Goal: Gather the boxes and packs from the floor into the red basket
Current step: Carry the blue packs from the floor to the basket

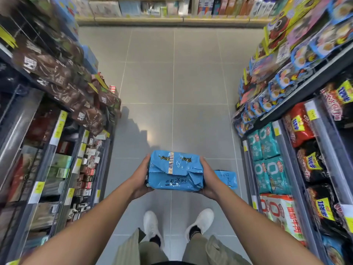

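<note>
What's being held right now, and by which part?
A crinkled blue plastic multi-pack, held by its two short ends: left hand on the left end, right hand on the right. Whether the second blue pack behind is held, I cannot tell.

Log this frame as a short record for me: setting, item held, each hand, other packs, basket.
setting: shop aisle, grey tiled floor between stocked shelves
held: blue pack, raised above the floor
left hand: grips the pack's left end
right hand: grips its right end
other: second blue pack beyond the right hand; held or lying, cannot tell
red basket: not in view
</note>
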Demonstrator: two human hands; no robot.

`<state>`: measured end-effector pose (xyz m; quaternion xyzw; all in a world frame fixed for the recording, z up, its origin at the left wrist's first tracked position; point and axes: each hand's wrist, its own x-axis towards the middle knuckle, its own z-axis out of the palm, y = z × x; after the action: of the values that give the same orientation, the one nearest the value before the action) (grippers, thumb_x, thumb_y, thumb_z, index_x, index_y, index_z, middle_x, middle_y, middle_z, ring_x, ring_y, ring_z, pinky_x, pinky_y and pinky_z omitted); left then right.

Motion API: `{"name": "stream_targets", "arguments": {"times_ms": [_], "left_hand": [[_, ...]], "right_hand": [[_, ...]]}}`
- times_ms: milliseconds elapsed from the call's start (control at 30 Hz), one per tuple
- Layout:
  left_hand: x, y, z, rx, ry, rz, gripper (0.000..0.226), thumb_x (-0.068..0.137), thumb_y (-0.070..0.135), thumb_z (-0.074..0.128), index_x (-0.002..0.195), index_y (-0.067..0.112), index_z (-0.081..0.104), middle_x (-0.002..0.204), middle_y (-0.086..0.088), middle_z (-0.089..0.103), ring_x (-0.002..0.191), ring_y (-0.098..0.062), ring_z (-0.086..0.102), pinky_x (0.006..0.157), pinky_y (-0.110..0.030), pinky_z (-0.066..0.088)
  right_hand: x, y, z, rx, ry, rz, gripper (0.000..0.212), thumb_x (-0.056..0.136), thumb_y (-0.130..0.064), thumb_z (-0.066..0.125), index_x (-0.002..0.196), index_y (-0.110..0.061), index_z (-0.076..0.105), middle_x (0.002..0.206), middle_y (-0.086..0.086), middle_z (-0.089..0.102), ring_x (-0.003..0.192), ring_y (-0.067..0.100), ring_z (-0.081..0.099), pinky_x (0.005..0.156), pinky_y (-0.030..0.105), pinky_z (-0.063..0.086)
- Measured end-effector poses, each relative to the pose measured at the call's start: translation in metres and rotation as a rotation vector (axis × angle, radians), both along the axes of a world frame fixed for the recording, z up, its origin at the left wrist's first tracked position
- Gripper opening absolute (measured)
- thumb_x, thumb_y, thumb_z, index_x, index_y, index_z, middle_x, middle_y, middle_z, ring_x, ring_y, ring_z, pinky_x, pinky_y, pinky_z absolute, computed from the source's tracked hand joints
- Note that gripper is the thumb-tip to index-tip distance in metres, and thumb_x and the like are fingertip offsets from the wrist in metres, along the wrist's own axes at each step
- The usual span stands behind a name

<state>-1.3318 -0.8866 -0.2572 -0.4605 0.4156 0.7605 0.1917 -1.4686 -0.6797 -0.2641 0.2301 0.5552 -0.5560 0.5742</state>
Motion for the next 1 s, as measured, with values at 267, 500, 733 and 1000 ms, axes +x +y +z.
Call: {"name": "stream_targets", "arguments": {"times_ms": [267, 500, 733, 1000], "left_hand": [[-0.034, 0.047, 0.038, -0.094, -0.017, -0.105, 0.082, 0.078, 0.092, 0.043, 0.124, 0.031, 0.071, 0.119, -0.005, 0.075, 0.11, -0.023, 0.071, 0.083, -0.036, 0.055], [-0.098, 0.126, 0.059, -0.137, 0.035, -0.254, 0.083, 0.068, 0.089, 0.059, 0.124, 0.029, 0.072, 0.122, -0.004, 0.075, 0.118, -0.028, 0.068, 0.106, -0.048, 0.051], [-0.181, 0.216, 0.07, -0.126, 0.022, -0.541, 0.069, 0.077, 0.083, 0.058, 0.118, 0.03, 0.076, 0.118, 0.0, 0.076, 0.113, -0.024, 0.069, 0.074, -0.035, 0.058], [-0.251, 0.317, 0.07, -0.058, 0.088, -1.057, 0.066, 0.077, 0.08, 0.065, 0.119, 0.03, 0.077, 0.122, 0.001, 0.075, 0.112, -0.024, 0.072, 0.1, -0.047, 0.055]], "right_hand": [[-0.019, 0.052, 0.036, -0.002, 0.073, -0.034, 0.07, 0.099, -0.074, 0.035, 0.128, -0.021, 0.072, 0.117, 0.01, 0.078, 0.109, 0.031, 0.074, 0.1, 0.053, 0.057], [-0.045, 0.15, 0.054, -0.023, 0.087, -0.167, 0.073, 0.1, -0.076, 0.03, 0.128, -0.023, 0.072, 0.117, 0.009, 0.078, 0.105, 0.029, 0.076, 0.086, 0.043, 0.062], [-0.05, 0.258, 0.064, -0.074, 0.088, -0.493, 0.077, 0.1, -0.075, 0.026, 0.128, -0.02, 0.071, 0.119, 0.012, 0.077, 0.105, 0.031, 0.076, 0.08, 0.041, 0.062], [0.007, 0.336, 0.065, 0.02, 0.144, -1.051, 0.072, 0.098, -0.074, 0.038, 0.129, -0.019, 0.072, 0.12, 0.008, 0.077, 0.115, 0.032, 0.072, 0.107, 0.056, 0.052]]}}
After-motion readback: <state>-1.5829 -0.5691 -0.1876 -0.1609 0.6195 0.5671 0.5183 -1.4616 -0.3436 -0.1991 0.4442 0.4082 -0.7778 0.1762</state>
